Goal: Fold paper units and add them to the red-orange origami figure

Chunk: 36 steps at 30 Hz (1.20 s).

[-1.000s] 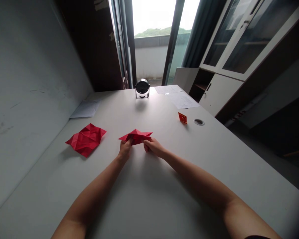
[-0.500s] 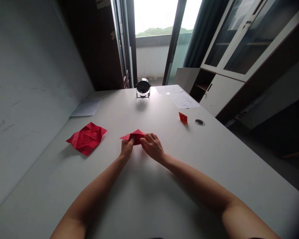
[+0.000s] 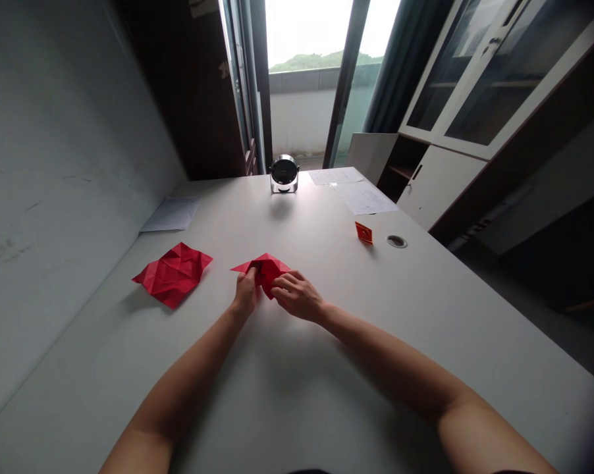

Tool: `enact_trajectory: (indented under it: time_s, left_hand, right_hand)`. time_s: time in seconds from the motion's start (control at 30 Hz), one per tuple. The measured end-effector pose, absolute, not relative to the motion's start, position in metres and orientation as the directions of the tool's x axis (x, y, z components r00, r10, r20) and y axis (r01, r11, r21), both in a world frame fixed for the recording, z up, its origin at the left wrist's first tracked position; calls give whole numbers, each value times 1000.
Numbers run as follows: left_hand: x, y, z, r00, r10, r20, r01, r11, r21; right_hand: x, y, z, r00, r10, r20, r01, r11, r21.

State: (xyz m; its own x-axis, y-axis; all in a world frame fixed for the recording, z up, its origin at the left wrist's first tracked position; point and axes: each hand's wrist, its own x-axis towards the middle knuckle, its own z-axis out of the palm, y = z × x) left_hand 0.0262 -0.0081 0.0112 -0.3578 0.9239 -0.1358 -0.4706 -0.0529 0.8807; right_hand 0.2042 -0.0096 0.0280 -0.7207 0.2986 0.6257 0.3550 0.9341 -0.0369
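Left hand pinches the folded red paper, lying toward its two o'clock; right hand touches it toward ten, grip unclear

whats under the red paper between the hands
The white table shows around the folded red paper, which the left hand pinches and the right hand touches. Whatever lies directly under it is covered, so I can't tell.

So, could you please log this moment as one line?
left hand: gripping folded red paper | right hand: touching same paper | nearby: creased red paper sheet
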Motion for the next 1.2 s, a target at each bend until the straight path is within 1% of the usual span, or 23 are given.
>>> enact_trajectory:
  time_s: [0.13, 0.3, 0.37, 0.5, 0.57, 0.63, 0.73, 0.8, 0.93, 1.03, 1.2]
  left_hand:
    - [28, -10, 15, -289, 946, -146, -479, -11, 878]
    - [27, -9, 14, -259, 955, -144, -549, -23, 836]
    - [25, -8, 13, -236, 958, -166, -583, -2, 813]
    - [24, -7, 10, -178, 965, -193, -627, 40, 778]
    - [25, -8, 11, -134, 974, -183, -636, 57, 770]
    - [27, -10, 13, -107, 978, -180, -625, 75, 777]
    - [30, -13, 15, -83, 980, -182, -564, 104, 819]
    - [31, -16, 15, -70, 983, -171, -503, 113, 857]
    - [33, -19, 15, -41, 993, -110, -350, 89, 932]
    - [34, -20, 16, -5, 998, -59, -222, 56, 973]
    - [36, -21, 19, 21, 1000, -18, -134, 21, 991]
  right_hand:
    - [206, -7, 27, -685, 365, 630, 390, 915, -106]
    - [205, -9, 26, -709, 385, 590, 362, 918, -164]
    - [204, -9, 25, -726, 383, 572, 357, 920, -163]
    - [202, -8, 19, -753, 377, 539, 374, 920, -120]
    - [202, -6, 17, -741, 404, 537, 406, 906, -121]
    - [202, -5, 16, -684, 476, 553, 462, 869, -176]
    - [204, -5, 18, -513, 638, 574, 566, 755, -332]
    - [205, -6, 20, -411, 720, 560, 607, 674, -421]
    - [208, -6, 23, -289, 818, 496, 651, 549, -525]
    - [209, -3, 24, -251, 828, 501, 673, 521, -524]
    - [213, 4, 29, -250, 760, 600, 686, 577, -444]
